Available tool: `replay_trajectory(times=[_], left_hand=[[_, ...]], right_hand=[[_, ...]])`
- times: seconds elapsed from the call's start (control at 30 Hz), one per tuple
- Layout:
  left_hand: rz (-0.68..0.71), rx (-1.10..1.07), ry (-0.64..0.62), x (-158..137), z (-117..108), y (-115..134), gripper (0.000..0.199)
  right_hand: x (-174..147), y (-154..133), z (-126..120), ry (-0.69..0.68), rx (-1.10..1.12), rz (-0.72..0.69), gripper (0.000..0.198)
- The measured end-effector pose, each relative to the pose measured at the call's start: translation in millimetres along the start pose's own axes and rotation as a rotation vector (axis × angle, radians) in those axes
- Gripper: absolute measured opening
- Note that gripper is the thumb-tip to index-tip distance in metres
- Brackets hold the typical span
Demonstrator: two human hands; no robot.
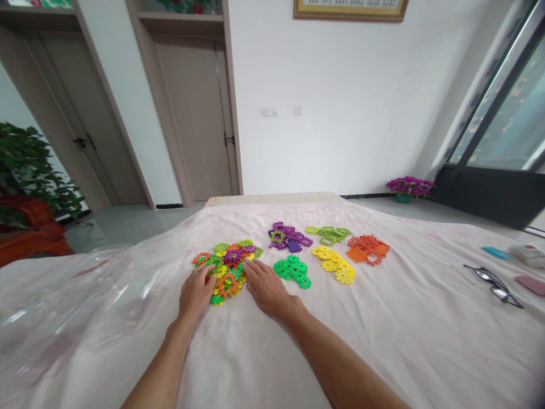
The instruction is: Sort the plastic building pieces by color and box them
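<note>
Both hands rest at a mixed heap of plastic gear-shaped pieces (227, 281) in orange, green, yellow and purple. My left hand (196, 291) touches the heap's left side, fingers stretched out over its edge. Against the right side lies my right hand (266, 286), its fingers extended and its fingertips on the pieces. Sorted piles sit to the right: green round pieces (293, 270) nearest my right hand, yellow round pieces (334, 264), orange pieces (369, 249), purple pieces (289, 236) with a light green one on top, and light green pieces (334, 234).
A cloth (238, 352) covers the table. Clear plastic packaging (97, 295) lies at the left. Eyeglasses (494, 287), a blue object (497, 253), a dark pink object (530, 285) and a whitish box (527, 254) lie at the far right.
</note>
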State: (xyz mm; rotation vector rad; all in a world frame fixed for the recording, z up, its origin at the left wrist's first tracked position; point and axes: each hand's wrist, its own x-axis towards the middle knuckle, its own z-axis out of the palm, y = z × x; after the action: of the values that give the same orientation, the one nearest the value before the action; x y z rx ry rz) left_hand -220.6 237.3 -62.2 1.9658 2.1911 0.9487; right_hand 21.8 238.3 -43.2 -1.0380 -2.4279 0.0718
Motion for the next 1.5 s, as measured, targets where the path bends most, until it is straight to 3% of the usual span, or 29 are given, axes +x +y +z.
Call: replay_trajectory(times=[0.23, 0.6, 0.73, 0.93, 1.13, 1.3, 1.5], left_hand=[[0.069, -0.117, -0.008, -1.2, 1.1, 1.8, 0.037], [-0.038, -0.357, 0.002, -3.5, -0.9, -9.3, 0.039], [-0.011, -0.347, 0.011, -2.8, 0.7, -11.8, 0.038], [0.022, -0.305, 0.021, -5.4, 0.5, -7.5, 0.036], [0.035, -0.285, 0.009, -9.2, -0.4, -3.8, 0.035], [0.015, -0.307, 0.021, -10.2, -2.6, -0.7, 0.035], [0.0, -0.298, 0.018, -9.4, -4.4, 1.7, 0.035]], right_hand=[[7.2, 0.9, -1.6, -0.014, 0.0, 0.091, 0.038], [3.8, -3.6, -7.9, -0.035, -0.045, 0.206, 0.025], [-4.9, 2.4, -8.2, 0.076, 0.051, 0.27, 0.025], [-19.9, 32.3, -22.5, 0.374, 0.149, 0.296, 0.031], [-33.6, 83.1, -47.8, 0.653, 0.085, 0.57, 0.032], [-51.7, 117.4, -63.6, 0.681, -0.081, 0.774, 0.032], [-63.5, 141.0, -63.6, 0.719, -0.02, 0.895, 0.036]])
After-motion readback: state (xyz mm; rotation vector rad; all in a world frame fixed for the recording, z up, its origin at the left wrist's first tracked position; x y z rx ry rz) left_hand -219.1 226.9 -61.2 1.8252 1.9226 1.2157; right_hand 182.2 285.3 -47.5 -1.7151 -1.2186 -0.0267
